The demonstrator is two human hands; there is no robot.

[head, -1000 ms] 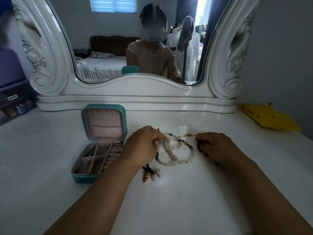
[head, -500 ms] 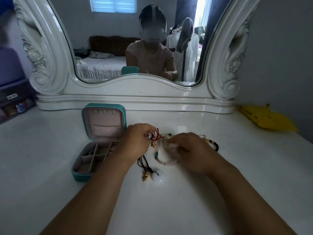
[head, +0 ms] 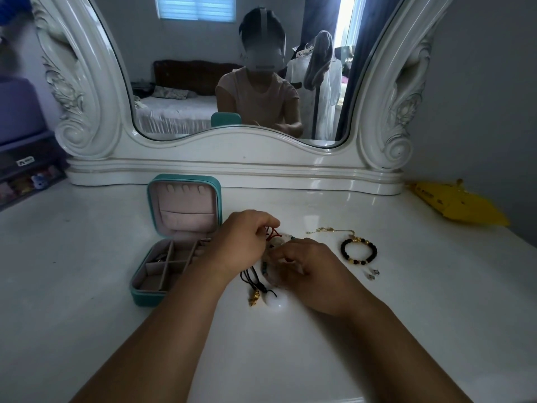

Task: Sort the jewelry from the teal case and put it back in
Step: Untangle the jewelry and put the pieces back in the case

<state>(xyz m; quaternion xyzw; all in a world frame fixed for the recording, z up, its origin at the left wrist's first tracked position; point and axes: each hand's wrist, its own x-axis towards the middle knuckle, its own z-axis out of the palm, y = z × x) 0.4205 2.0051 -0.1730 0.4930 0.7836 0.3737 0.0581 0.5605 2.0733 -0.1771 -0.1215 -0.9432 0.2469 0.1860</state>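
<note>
Since half a second ago the right hand (head: pixel 313 271) has slid in closer to the left over the tangled pile, leaving the black-and-gold bead bracelet (head: pixel 359 251) lying fully in view on the white dressing table (head: pixel 87 286), with a thin gold chain (head: pixel 328 230) just behind it and two small silvery pieces (head: pixel 373 274) near its front. Behind the table stands the big carved mirror (head: pixel 232 82), and a yellow object (head: pixel 459 203) lies far to the right. Left of the hands, the teal case (head: pixel 174 242) sits open, lid upright, its divided tray mostly bare, though something small lies in the rear-left compartment. At the pile, the left hand (head: pixel 241 242) has its fingers curled and pinches a red cord (head: pixel 274 232); the right hand's fingers curl down onto the pale bead strand (head: pixel 277 248), but whether they grip it I cannot tell. A black cord with a gold charm (head: pixel 254 296) and a white round pendant (head: pixel 276 302) trail out in front. To part them well, I would hold the beads down flat and draw the red cord out slowly, loop by loop, never yanking.
</note>
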